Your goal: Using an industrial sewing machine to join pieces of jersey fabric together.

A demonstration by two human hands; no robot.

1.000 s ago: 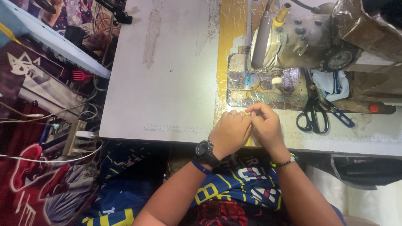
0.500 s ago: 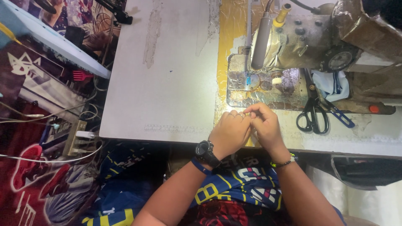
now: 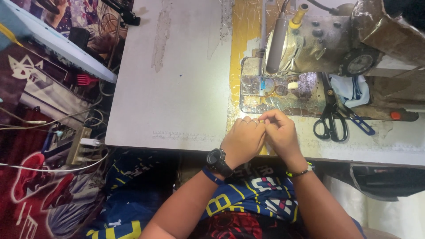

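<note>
My left hand (image 3: 242, 140) and my right hand (image 3: 280, 132) meet at the front edge of the white sewing table (image 3: 177, 88). Their curled fingertips press together; whatever small thing may be between them is hidden. A black watch (image 3: 218, 160) is on the left wrist and a beaded bracelet (image 3: 301, 170) on the right. Just beyond the fingers lies the shiny needle plate (image 3: 274, 95) of a worn sewing machine (image 3: 318, 48).
Black scissors (image 3: 331, 119) and a blue-handled tool (image 3: 359, 125) lie right of my hands, beside the machine base. A yellow strip (image 3: 243, 53) runs up the table. Off the table's left edge sit a power strip (image 3: 79, 146) with cables, a red brush (image 3: 86, 79) and patterned fabric.
Both hands stay pressed together in the same spot; only the fingers shift slightly.
</note>
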